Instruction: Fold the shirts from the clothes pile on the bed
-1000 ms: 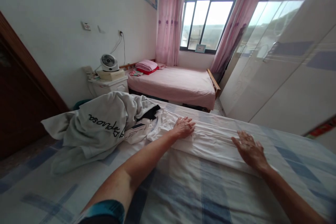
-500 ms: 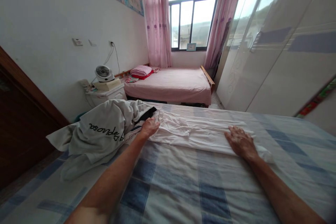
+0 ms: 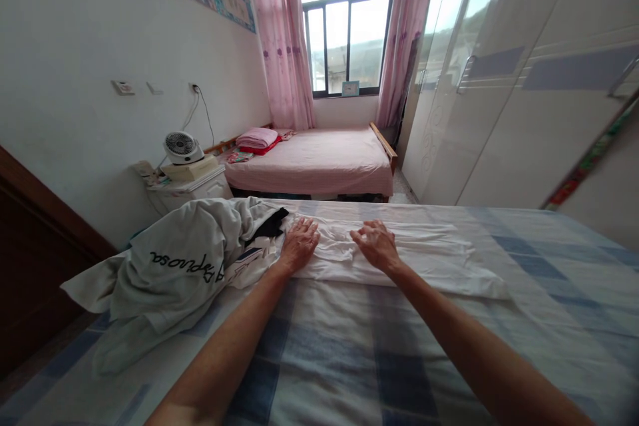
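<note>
A long, folded white garment (image 3: 429, 256), wrinkled near its left part, lies across the bed. Its exact kind cannot be made out. My left hand (image 3: 301, 246) rests palm down on its left part, fingers spread. Over the middle of the garment is my right hand (image 3: 378, 246), its fingers apart and loosely bent, touching the cloth near the wrinkles. To the left, a heap of clothes includes a light grey top (image 3: 184, 253) with black lettering. A black piece of cloth (image 3: 267, 226) and a white cloth with dark stripes (image 3: 249, 259) show beside it.
Under the clothes is a bed with a blue-and-white checked sheet (image 3: 329, 346). Beyond it stand a pink-covered bed (image 3: 319, 160) and a nightstand (image 3: 200, 190) with a small fan (image 3: 182, 146). A glossy white wardrobe (image 3: 499, 106) lines the right side; a brown door (image 3: 40, 266) is at left.
My right hand has moved left from the garment's right end to its middle. My left hand has shifted slightly right and now lies flatter on the cloth. The view has turned a little right.
</note>
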Available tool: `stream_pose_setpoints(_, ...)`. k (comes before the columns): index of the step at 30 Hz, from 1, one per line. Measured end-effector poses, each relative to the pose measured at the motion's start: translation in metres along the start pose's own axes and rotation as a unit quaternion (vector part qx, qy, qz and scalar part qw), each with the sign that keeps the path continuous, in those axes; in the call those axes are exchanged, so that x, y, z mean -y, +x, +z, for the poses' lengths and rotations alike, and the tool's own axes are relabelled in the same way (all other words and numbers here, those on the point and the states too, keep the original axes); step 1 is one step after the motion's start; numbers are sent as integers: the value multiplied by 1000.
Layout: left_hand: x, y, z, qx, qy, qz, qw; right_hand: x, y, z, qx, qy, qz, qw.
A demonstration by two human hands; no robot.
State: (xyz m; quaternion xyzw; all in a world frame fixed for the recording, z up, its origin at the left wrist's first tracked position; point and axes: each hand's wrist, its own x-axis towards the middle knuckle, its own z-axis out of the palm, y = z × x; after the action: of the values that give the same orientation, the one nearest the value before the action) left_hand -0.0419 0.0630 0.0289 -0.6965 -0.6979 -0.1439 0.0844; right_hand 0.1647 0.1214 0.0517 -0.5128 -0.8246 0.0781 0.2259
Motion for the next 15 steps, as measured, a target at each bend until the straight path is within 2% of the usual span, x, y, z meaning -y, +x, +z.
stream_pose_setpoints(3,3,-6,10,26,8,11,1000,13,11,19,31,25,32,999)
stream_pose_setpoints(7,7,-10,20,34,-3,15,999,13,20,34,35,29,59,997)
stream_pose_setpoints(15,14,-12,23,37,-29,0,999,-3,26,32,53,-7,93,994)
